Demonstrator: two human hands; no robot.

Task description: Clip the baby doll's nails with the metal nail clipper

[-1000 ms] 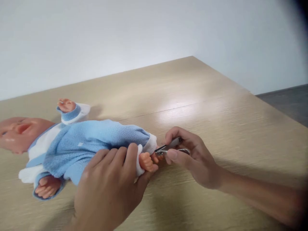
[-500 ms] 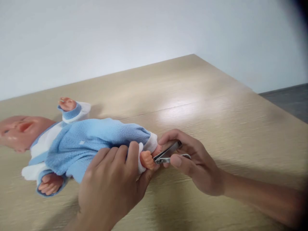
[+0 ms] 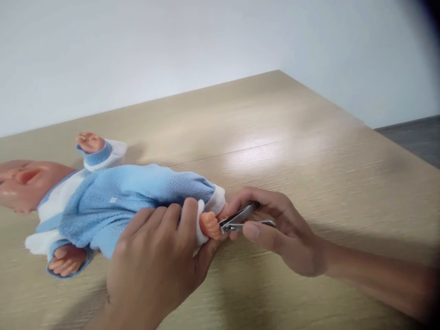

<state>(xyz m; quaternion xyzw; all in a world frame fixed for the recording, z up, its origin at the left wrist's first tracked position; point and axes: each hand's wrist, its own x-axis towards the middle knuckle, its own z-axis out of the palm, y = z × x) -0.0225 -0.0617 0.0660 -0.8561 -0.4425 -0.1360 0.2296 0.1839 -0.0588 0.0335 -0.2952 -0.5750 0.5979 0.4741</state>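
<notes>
A baby doll in a blue and white fleece suit [image 3: 120, 188] lies on its back, head to the left and feet to the right. My left hand [image 3: 158, 261] is wrapped round its nearer lower leg, by the white cuff. Between the thumb and fingers of my right hand [image 3: 275, 229] is a silver nail clipper [image 3: 242, 215], its lever spread from its body. The clipper's jaws are at the toes of the nearer foot [image 3: 210, 225]; whether they touch a toe cannot be made out. The farther foot is partly hidden behind my right fingers and the clipper.
The doll rests on a light wooden table [image 3: 309, 183] with a thin seam across its top. A pale wall [image 3: 172, 46] rises behind the far edge. Dark floor [image 3: 412, 137] shows past the table's right edge.
The doll appears slightly farther left and higher in the view, as does the table's far corner. Both hands keep their grips, and the clipper stays at the toes.
</notes>
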